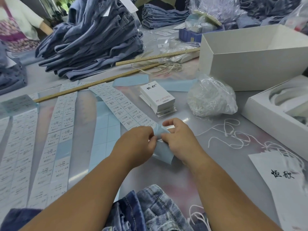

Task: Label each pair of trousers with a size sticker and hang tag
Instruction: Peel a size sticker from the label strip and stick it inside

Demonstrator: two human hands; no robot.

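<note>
A strip of white size stickers (pixel 123 107) on pale blue backing runs across the middle of the table towards me. My left hand (pixel 135 145) and my right hand (pixel 179 139) meet at its near end, both pinching the curled blue backing (pixel 162 150). A stack of white hang tags (pixel 158 99) stands just beyond my hands. Loose white strings (pixel 233 134) lie to the right. Washed denim trousers (pixel 150 209) lie at the near edge under my forearms.
More sticker strips (pixel 56 139) cover the left of the table, crossed by a wooden ruler (pixel 75 89). A tall pile of blue trousers (pixel 90 42) stands at the back. A bag of strings (pixel 211 97) and white boxes (pixel 250 64) sit at right. A person stands far left.
</note>
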